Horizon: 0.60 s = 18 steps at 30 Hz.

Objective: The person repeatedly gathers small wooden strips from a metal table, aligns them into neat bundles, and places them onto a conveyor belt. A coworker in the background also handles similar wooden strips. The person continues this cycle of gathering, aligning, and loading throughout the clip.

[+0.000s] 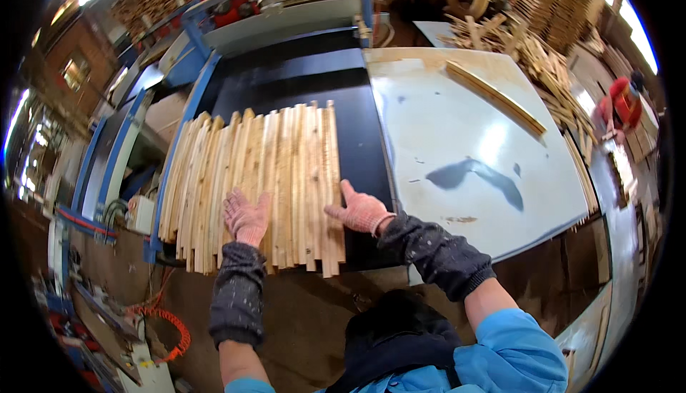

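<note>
Side by side on the black conveyor belt [364, 136] lies a row of narrow wooden strips [279, 157], their ends uneven. My left hand [247, 216], in a pink knit glove, rests flat on top of the strips near their close ends, fingers spread. At the right edge of the row is my right hand [359, 209], gloved alike, thumb and fingers apart and touching or almost touching the outermost strip. Neither hand is closed around a strip. Dark sleeve covers reach over both my forearms.
A pale metal table [457, 171] adjoins the belt on the right, with a wooden strip [496, 98] lying across its far part. Blue frame rails [182, 136] flank the belt on the left. Scrap wood [543, 71] is heaped beyond. A person in red [623, 111] stands far right.
</note>
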### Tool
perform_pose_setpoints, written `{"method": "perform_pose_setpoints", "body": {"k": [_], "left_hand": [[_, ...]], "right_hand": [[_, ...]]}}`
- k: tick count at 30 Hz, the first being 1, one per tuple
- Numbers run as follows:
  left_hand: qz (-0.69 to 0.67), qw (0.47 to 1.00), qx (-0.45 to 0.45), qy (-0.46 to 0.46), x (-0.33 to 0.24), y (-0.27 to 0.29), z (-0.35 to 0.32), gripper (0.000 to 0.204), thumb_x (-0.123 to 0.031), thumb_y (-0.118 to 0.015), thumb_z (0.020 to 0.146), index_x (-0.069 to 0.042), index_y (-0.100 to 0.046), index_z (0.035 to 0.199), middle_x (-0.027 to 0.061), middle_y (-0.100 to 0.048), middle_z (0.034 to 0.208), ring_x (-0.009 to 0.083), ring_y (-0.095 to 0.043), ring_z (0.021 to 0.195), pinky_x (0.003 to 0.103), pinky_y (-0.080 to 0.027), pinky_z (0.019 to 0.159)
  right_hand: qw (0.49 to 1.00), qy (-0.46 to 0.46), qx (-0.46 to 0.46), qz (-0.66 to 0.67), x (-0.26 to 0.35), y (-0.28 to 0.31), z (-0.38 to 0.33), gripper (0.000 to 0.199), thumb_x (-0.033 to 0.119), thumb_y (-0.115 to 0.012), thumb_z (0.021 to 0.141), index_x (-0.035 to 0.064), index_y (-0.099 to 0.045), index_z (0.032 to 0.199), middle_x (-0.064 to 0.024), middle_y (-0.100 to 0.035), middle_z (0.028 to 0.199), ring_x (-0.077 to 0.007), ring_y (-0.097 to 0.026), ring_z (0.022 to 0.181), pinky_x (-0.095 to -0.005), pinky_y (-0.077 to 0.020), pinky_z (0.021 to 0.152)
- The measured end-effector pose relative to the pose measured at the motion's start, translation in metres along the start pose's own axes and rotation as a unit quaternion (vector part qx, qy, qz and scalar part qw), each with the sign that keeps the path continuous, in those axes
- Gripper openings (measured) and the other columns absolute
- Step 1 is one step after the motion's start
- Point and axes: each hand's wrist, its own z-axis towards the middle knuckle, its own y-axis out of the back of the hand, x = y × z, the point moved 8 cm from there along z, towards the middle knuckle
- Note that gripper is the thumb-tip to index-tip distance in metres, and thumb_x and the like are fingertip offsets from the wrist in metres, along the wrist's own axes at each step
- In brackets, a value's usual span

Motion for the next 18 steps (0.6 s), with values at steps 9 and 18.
{"method": "perform_pose_setpoints", "body": {"k": [9, 18], "left_hand": [[-0.635, 0.584, 0.418, -0.285, -0.243, -0.050, -0.314, 0.071, -0.043, -0.067, 0.108, 0.011, -0.056, 0.153, 0.0214, -0.066, 0.151, 0.0308, -0.062, 0.142, 0.045, -0.045, 0.123], [-0.249, 0.524, 0.768, -0.272, -0.487, -0.228, -0.677, 0.054, -0.022, -0.062, 0.110, 0.005, -0.055, 0.157, 0.0159, -0.066, 0.150, 0.0225, -0.061, 0.139, 0.035, -0.044, 0.122]], "right_hand": [[0.770, -0.038, 0.155, 0.618, -0.221, -0.009, -0.312, 0.077, 0.029, -0.068, 0.111, 0.0063, -0.030, 0.174, -0.0034, -0.070, 0.112, -0.0098, -0.063, 0.091, -0.0275, -0.0562, 0.085], [0.660, -0.175, -0.193, 0.704, -0.517, -0.001, -0.609, 0.073, 0.027, -0.064, 0.111, 0.0030, -0.033, 0.172, -0.0061, -0.068, 0.109, -0.0114, -0.062, 0.087, -0.0257, -0.0557, 0.079]]}}
